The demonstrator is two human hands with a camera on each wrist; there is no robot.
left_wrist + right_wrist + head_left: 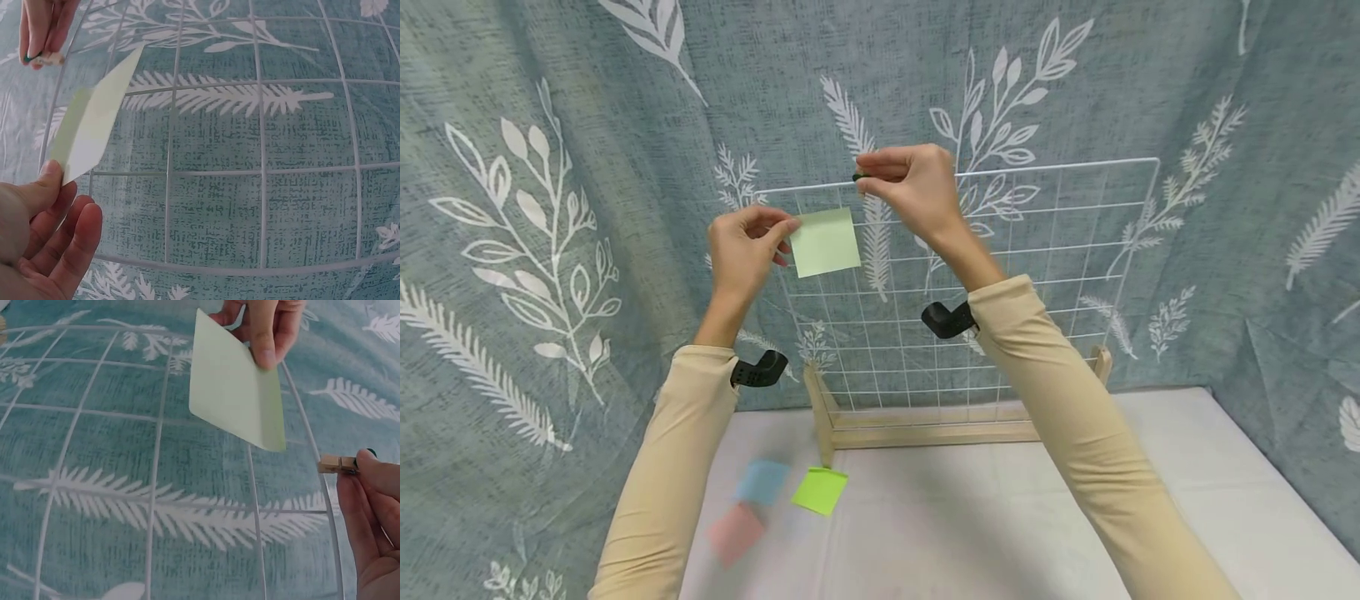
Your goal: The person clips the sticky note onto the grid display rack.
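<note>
My left hand (747, 250) pinches a pale green sticky note (826, 243) by its left edge, in front of the upper left part of a white wire grid (1022, 225). In the right wrist view, a strip along the edge of the note (231, 387) is folded. My right hand (917, 187) is at the grid's top wire. Between its thumb and fingers it holds a small wooden clothespin (337, 464) with a dark green piece on it. The clothespin's tip overlaps the wire in the right wrist view; I cannot tell whether they touch.
The grid stands in a wooden base (925, 435) on a white tablecloth (955, 517). Front left lie a blue sticky note (763, 482), a pink one (736, 533) and a bright green one (820, 491). A grey-green curtain (647, 208) with white leaves hangs behind.
</note>
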